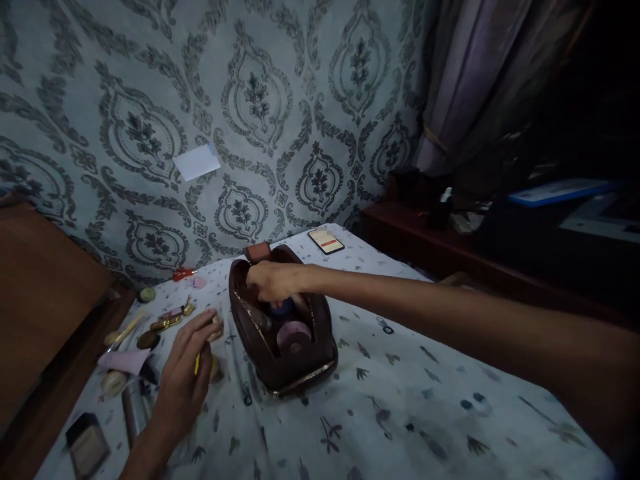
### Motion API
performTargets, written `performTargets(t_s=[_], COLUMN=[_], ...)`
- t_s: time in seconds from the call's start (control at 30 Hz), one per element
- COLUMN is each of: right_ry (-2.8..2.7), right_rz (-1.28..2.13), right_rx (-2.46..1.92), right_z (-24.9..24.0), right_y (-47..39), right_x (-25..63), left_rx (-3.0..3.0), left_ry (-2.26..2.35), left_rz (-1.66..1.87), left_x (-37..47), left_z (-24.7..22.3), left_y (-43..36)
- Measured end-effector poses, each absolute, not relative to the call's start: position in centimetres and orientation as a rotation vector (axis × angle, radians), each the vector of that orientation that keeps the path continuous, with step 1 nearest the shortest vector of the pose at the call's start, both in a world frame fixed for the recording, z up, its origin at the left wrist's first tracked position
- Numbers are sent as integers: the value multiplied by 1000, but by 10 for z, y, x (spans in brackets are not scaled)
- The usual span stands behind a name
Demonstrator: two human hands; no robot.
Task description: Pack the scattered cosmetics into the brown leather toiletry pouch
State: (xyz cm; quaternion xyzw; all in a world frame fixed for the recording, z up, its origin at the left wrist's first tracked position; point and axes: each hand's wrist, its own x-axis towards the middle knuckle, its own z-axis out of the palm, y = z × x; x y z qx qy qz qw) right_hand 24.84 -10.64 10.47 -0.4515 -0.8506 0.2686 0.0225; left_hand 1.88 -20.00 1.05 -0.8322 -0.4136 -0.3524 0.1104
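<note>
A dark brown zip bag (320, 360) lies open on the patterned white sheet (380, 400), holding a round pink item (293, 332) and a dark blue one (283, 311). My right hand (275, 280) reaches into its far end, fingers bent down; their tips and anything between them are hidden. Left of the bag, my left hand (187, 363) is over the sheet with a small beige item (215, 328) at its fingertips and something yellow showing between its fingers. Beside it lie a pink tube (125, 361), a silver cylinder (134, 408) and a square compact (87, 445).
A phone (326, 241) with a lit screen lies beyond the bag. Small cosmetics, among them a red item (184, 274) and a green round one (147, 294), are scattered at the left. A wooden board (45, 300) stands far left; a dark red ledge (400, 233) is at the right.
</note>
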Motion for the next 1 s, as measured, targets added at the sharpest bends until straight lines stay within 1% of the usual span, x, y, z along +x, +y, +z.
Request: performTargets(t_s=[0.07,0.13,0.2,0.33,0.43,0.6,0.7,0.77,0.87,1.0], right_ry=[-2590,-2443,-2303,-2215,-2321,-2686,-2773,-2661,-2343,-1912], right_rz=[693,462,410,633,800,875,926,1024,1193,1541], right_rx=[-1313,-1203,-1205,-1168,-1042,-799,-796,-844,-943,-998], right_z=[109,112,110,95,72,19,-12,-28,-48,-70], right_y=[-114,-127,-145,-188,-218,-240,-239,-237,-234,-224], right_x=[262,275,284,287,272,220,185,165,138,115], left_rx=[-2438,-2426,-2400,-2315,-2252,-2160,-2165,-2187,-2219,-2270], left_ry=[-1288,-1380,-1499,-1730,-1884,-2036,-2062,-2044,-2012,-1983], left_rz=[-1031,-1022,-1016,-998,-967,-938,-867,-834,-791,-708], left_x=[1,-19,-38,-72,-92,-120,-133,-140,-149,-155], left_z=[4,-3,-11,-21,-22,-23,-25,-25,-23,-22], left_y=[-204,-209,-216,-229,-233,-228,-220,-211,-186,-141])
